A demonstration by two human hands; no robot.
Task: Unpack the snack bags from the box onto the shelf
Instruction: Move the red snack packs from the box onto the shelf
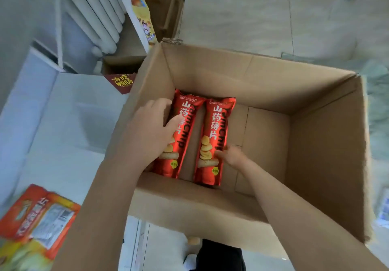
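An open cardboard box stands on the floor below me. Two long red snack bags lie side by side on its bottom at the left. My left hand is wrapped around the left snack bag, thumb across its front. My right hand touches the lower right edge of the right snack bag, fingers curled against it. The white shelf lies to the left of the box, with an orange snack bag lying back side up at its near end.
A dark red packet sits between shelf and box. A white radiator and a colourful display stand at the far left. More cardboard boxes stand behind. Tiled floor surrounds the box. My dark trouser leg is below.
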